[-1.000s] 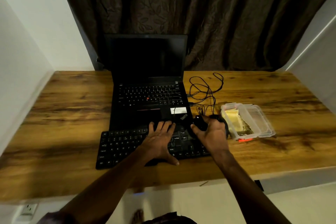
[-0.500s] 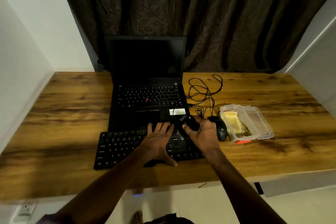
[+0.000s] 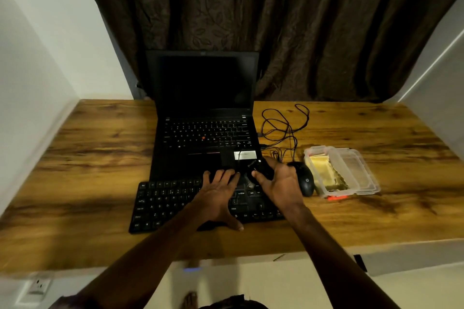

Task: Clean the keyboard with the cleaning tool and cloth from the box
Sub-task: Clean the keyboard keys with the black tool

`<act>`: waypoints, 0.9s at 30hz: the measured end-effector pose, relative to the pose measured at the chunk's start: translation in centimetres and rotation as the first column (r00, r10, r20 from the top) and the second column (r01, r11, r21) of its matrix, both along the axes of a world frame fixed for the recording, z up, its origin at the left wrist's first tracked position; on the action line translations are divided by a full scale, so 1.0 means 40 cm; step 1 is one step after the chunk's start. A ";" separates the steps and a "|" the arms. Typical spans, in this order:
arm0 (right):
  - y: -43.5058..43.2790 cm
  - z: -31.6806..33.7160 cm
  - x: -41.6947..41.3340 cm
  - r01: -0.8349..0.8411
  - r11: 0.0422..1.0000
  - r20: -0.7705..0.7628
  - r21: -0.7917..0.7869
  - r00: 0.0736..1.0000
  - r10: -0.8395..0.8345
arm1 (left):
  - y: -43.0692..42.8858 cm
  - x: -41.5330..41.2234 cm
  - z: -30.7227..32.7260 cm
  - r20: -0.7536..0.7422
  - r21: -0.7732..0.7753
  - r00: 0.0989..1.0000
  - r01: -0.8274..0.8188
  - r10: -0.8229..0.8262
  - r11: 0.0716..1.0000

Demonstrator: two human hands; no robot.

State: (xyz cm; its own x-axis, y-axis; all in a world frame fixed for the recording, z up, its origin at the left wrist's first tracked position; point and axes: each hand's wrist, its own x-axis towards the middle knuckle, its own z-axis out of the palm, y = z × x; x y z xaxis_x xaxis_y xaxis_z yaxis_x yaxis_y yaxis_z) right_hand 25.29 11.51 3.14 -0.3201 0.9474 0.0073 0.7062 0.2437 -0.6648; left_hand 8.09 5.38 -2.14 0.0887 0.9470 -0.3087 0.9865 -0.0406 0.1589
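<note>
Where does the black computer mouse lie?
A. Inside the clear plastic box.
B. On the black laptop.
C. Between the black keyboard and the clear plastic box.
C: the black computer mouse lies with the black keyboard at its left and the clear plastic box at its right.

Left hand (image 3: 218, 198), right hand (image 3: 278, 183): both bare. Left forearm (image 3: 155, 243) and right forearm (image 3: 326, 246) uncovered down to frame bottom. Edge of dark purplish sleeve (image 3: 64, 302) on left arm at lower-left corner, blurred. Dark garment (image 3: 233, 303) at bottom centre, detail unreadable. Blurred foot (image 3: 189, 300) beside it, footwear unclear.
</note>
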 end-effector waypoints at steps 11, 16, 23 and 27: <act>0.027 0.013 0.028 -0.088 0.988 0.065 -0.124 0.993 0.097 | 0.005 0.003 -0.002 -0.024 -0.031 1.000 -0.010 0.010 0.999; 0.042 -0.002 0.044 -0.008 1.000 0.116 -0.021 0.993 0.010 | 0.007 0.004 -0.001 -0.021 -0.029 1.000 -0.013 0.012 0.999; 0.008 -0.018 0.024 -0.073 0.997 0.206 -0.035 0.975 0.078 | 0.006 0.006 -0.003 -0.033 -0.015 0.999 -0.015 0.014 1.000; 0.030 -0.011 0.032 -0.068 0.996 0.145 -0.065 0.986 0.077 | 0.008 0.006 -0.006 -0.034 -0.009 0.999 -0.018 0.017 1.000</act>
State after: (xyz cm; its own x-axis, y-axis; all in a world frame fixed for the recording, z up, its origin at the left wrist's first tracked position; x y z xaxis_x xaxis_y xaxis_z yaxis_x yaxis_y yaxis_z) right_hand 26.57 12.70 2.69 -0.3816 0.9188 -0.1013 0.7794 0.2609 -0.5696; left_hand 8.35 5.69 -2.37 0.0615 0.9454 -0.3202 0.9919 -0.0221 0.1253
